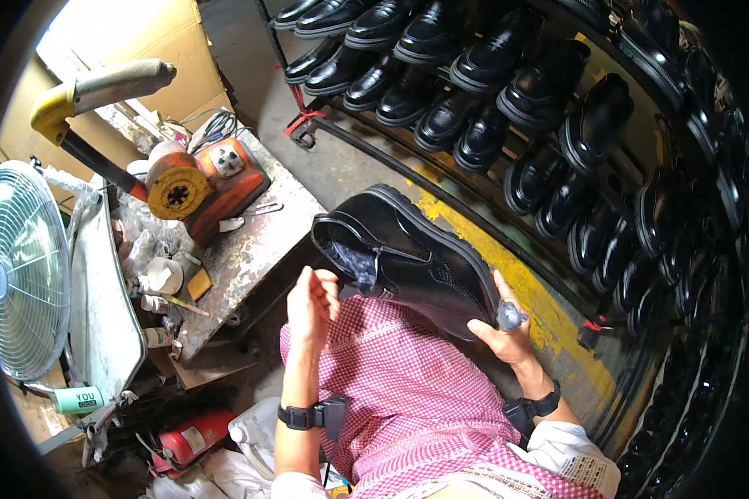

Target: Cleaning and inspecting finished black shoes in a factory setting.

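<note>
A glossy black leather shoe (420, 270) is held tilted above my lap, its opening toward the left and its toe toward the right. Something greyish and crumpled, like plastic or paper, shows inside the opening. My right hand (512, 339) grips the shoe at its toe end, thumb and fingers on either side of the sole edge. A small grey, shiny lump (510, 316) sits at that hand's fingers; what it is I cannot tell. Beside the shoe's opening, my left hand (312, 309) has its fingers curled in; whether something small is pinched there is hidden.
A rolling rack (374, 150) of black shoes fills the far right. On the left, a worn workbench (262, 220) carries an orange machine (225, 179), plastic bags and small containers. A fan (25, 266) stands farther left; a red fire extinguisher (193, 439) lies low beside me.
</note>
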`<state>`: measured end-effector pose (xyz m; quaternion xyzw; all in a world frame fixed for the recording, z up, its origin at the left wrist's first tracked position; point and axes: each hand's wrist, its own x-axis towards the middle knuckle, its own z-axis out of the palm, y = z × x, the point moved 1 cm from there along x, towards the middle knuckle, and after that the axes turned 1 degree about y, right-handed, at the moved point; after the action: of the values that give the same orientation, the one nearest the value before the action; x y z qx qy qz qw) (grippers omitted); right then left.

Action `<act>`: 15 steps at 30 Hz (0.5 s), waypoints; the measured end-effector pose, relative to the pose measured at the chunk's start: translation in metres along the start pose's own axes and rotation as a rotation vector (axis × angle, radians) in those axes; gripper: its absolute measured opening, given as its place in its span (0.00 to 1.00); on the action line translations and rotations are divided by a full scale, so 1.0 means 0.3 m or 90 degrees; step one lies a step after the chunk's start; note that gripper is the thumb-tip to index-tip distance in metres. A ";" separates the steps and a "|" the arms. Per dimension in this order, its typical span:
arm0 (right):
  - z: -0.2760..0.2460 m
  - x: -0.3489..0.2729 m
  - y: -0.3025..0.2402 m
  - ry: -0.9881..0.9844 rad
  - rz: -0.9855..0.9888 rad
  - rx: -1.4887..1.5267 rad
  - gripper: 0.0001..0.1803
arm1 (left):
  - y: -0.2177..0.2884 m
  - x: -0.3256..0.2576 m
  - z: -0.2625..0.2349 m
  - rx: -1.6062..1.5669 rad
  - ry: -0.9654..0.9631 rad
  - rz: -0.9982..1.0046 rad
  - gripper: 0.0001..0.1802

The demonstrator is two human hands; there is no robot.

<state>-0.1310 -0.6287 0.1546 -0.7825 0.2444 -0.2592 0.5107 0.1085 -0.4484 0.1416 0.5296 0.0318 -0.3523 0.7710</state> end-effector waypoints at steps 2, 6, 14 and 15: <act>-0.020 0.008 -0.009 -0.013 -0.019 -0.036 0.45 | 0.013 -0.008 -0.020 0.060 0.116 0.165 0.16; -0.025 0.008 -0.014 -0.001 0.020 -0.063 0.44 | 0.035 -0.090 0.089 0.528 0.083 0.670 0.06; -0.007 0.014 -0.034 0.055 -0.189 -0.320 0.43 | -0.087 -0.091 0.257 0.893 -0.154 0.543 0.13; -0.009 0.009 -0.028 0.057 -0.188 -0.322 0.43 | -0.108 -0.086 0.261 0.861 -0.174 0.526 0.11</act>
<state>-0.1299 -0.6293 0.1638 -0.8997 0.2070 -0.2961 0.2451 0.0452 -0.5072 0.1609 0.8031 -0.4815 -0.0430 0.3483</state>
